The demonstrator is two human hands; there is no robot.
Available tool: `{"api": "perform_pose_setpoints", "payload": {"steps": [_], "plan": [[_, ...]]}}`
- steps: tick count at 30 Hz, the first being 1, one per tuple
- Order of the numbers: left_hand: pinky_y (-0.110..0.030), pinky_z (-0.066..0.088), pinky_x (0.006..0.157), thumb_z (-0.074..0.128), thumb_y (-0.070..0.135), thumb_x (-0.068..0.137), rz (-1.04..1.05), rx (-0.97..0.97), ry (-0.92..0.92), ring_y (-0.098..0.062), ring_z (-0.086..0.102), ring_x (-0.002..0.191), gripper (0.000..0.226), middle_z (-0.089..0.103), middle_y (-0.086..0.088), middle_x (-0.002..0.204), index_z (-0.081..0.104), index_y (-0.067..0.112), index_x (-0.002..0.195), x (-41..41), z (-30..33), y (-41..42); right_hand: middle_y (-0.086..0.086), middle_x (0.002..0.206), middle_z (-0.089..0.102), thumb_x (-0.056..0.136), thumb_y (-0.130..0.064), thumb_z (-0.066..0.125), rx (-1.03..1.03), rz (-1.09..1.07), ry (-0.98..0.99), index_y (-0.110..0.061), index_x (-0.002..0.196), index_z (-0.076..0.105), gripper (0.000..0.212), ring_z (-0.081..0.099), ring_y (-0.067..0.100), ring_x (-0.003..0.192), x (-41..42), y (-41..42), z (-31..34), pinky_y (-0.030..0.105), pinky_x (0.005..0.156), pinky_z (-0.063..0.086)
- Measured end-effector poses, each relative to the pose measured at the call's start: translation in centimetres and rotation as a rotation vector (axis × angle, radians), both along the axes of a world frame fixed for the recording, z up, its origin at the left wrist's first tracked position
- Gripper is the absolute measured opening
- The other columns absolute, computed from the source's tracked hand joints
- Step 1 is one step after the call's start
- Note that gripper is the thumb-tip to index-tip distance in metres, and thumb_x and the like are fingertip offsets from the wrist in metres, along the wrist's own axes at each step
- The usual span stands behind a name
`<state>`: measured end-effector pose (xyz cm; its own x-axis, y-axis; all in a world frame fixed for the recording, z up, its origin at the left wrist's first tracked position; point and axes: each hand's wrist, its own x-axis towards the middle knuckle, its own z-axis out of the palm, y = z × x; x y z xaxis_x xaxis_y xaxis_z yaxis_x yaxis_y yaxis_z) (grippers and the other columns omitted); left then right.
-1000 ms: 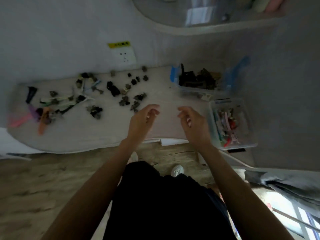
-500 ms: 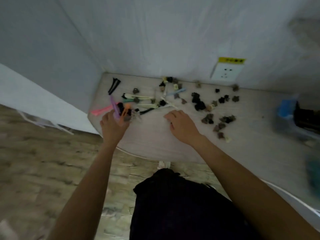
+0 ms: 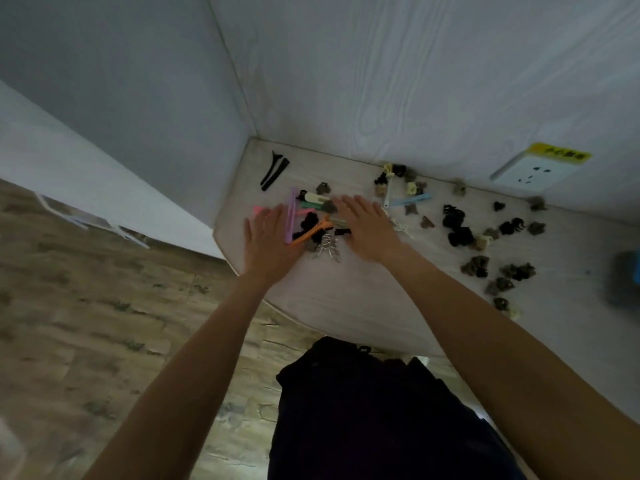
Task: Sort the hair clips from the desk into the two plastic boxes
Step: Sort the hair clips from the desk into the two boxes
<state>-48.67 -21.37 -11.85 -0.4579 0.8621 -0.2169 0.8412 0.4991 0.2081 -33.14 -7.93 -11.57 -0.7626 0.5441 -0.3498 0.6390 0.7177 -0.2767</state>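
On the pale desk [image 3: 346, 299], my left hand [image 3: 268, 240] lies flat, fingers straight and spread, beside a purple hair clip [image 3: 291, 216] and an orange one [image 3: 311, 231], my right hand [image 3: 369, 226] likewise flat, and small dark claw clips [image 3: 457, 226] scattered further right.

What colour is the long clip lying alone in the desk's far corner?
Black: the long clip, seen in the head view, the only view.
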Motion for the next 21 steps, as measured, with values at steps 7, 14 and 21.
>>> {"api": "perform_pose_setpoints", "payload": {"steps": [7,14,21], "plan": [[-0.042,0.037,0.094,0.061,0.042,0.082,-0.098,0.047,0.027,-0.031,0.051,0.106,0.062,0.057,-0.011,0.118,0.041,0.014,0.135,2.2,-0.6,2.1,0.015,0.127,0.049,0.085,-0.023,0.059,0.131,-0.151,0.002,-0.011,0.128,0.043,0.047,0.042,0.032,0.121,3.7,1.9,0.6,0.04,0.102,0.032],[-0.037,0.042,0.086,0.063,0.035,0.084,-0.022,0.076,-0.208,-0.031,0.051,0.107,0.058,0.053,-0.014,0.119,0.043,0.014,0.134,1.5,-0.2,2.5,0.018,0.121,0.053,0.089,-0.025,0.056,0.04,-0.22,-0.015,-0.011,0.127,0.045,0.041,0.049,0.035,0.112,3.7,3.1,1.2,0.041,0.091,0.04],[-0.036,0.04,0.079,0.056,0.029,0.091,-0.014,0.056,-0.32,-0.035,0.055,0.098,0.041,0.054,-0.019,0.11,0.051,0.003,0.122,0.8,0.1,2.3,0.019,0.111,0.052,0.093,-0.012,0.049,0.016,-0.249,0.008,-0.004,0.113,0.053,0.022,0.054,0.033,0.095,3.2,4.7,1.7,0.031,0.069,0.036]]}}
